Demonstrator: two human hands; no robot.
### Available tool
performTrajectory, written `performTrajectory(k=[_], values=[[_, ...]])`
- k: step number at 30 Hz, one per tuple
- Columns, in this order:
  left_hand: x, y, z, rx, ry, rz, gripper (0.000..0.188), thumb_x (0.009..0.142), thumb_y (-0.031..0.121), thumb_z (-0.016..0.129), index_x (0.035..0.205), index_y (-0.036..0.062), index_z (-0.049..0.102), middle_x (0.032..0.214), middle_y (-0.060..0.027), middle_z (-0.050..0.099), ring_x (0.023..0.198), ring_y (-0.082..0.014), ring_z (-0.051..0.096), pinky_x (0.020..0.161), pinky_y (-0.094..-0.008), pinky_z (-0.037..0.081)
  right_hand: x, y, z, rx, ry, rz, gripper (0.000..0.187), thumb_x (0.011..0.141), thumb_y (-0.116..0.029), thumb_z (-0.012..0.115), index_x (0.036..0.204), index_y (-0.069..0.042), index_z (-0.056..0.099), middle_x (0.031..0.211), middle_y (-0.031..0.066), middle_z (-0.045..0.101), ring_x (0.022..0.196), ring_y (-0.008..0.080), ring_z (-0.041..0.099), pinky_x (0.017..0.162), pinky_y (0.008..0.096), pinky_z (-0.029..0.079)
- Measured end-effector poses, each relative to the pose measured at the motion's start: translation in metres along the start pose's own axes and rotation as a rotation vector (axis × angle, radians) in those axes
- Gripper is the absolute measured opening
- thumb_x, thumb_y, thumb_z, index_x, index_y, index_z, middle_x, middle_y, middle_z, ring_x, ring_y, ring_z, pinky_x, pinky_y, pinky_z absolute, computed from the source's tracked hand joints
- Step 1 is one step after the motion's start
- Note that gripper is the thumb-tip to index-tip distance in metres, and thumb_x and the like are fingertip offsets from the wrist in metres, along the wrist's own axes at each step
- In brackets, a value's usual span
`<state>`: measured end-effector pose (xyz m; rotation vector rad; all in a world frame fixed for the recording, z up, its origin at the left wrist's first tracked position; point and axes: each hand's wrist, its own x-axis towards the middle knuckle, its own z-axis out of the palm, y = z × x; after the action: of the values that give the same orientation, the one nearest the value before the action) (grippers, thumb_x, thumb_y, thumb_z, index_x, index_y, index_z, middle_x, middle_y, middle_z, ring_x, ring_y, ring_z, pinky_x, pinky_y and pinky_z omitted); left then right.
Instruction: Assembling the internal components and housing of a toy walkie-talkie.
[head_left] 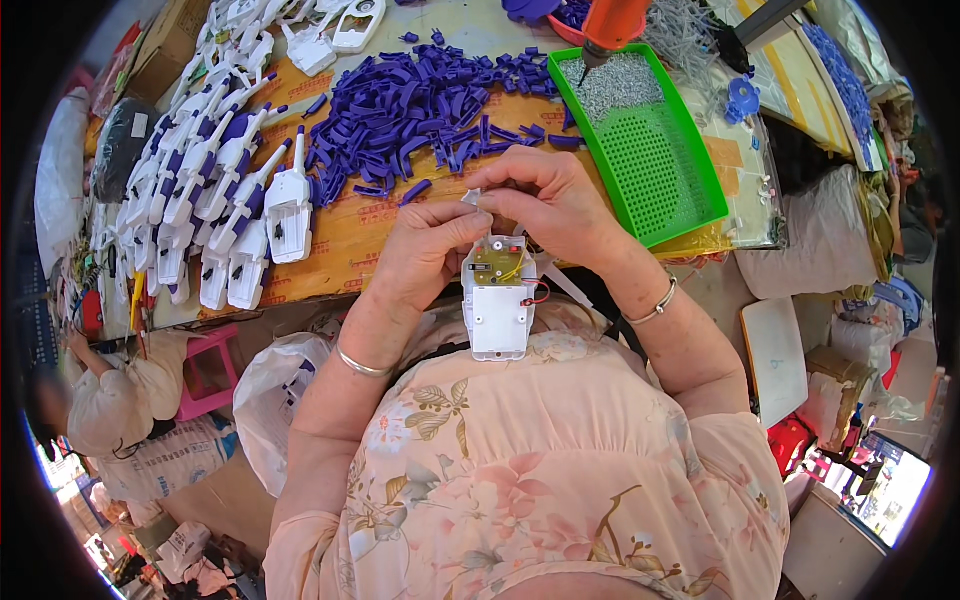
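In front of my chest is a white plastic housing half [500, 322], its open side up, with a small green-brown circuit board [497, 268] and thin red and yellow wires inside. My left hand [428, 245] is closed around the housing's narrow upper end, thumb on top. At that same end the thumb and forefinger of my right hand [560, 205] are pinched together, close against the left thumb. A small white bit shows at the fingertips; what the right fingers hold is mostly hidden.
Purple plastic parts [410, 110] lie heaped on the table beyond my hands. White-and-purple housings [205, 190] are piled at the left. A green tray [640, 232] of small screws stands at the right, under an orange power screwdriver [612, 25]. Another person [110, 400] is at far left.
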<state>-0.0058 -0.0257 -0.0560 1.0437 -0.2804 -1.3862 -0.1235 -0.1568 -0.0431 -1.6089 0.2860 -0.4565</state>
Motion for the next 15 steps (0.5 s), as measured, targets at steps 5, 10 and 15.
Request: performTrajectory(k=[5, 10, 15], values=[[-0.001, 0.002, 0.004, -0.013, 0.038, 0.002, 0.016, 0.08, 0.008, 0.067, 0.093, -0.0021, 0.067, 0.072, -0.0028, 0.063, 0.056, -0.009, 0.057, 0.049, -0.0205, 0.045, 0.0, 0.003, 0.004, 0.054, 0.036, -0.024, 0.016, 0.081, 0.001, 0.062, 0.095, -0.001, 0.067, 0.081, 0.0002, 0.058, 0.069, 0.0041, 0.054, 0.059, 0.0182, 0.043], [0.0, -0.002, -0.005, -0.016, 0.005, -0.003, 0.014, 0.08, 0.008, 0.066, 0.09, -0.0026, 0.067, 0.072, -0.004, 0.063, 0.055, -0.0085, 0.056, 0.05, -0.0202, 0.046, -0.009, -0.015, 0.006, -0.19, 0.273, -0.154, 0.024, 0.078, -0.001, 0.065, 0.102, -0.001, 0.061, 0.085, 0.0038, 0.056, 0.066, 0.007, 0.05, 0.057, 0.0214, 0.042], [-0.008, 0.005, -0.005, 0.044, 0.003, -0.017, 0.016, 0.082, 0.009, 0.063, 0.091, -0.005, 0.067, 0.072, -0.0058, 0.064, 0.061, -0.0109, 0.059, 0.057, -0.0235, 0.049, -0.016, -0.074, -0.052, -0.583, 0.965, -0.908, 0.041, 0.076, -0.002, 0.073, 0.11, 0.005, 0.052, 0.085, 0.0019, 0.048, 0.063, 0.0073, 0.04, 0.054, 0.0188, 0.035]])
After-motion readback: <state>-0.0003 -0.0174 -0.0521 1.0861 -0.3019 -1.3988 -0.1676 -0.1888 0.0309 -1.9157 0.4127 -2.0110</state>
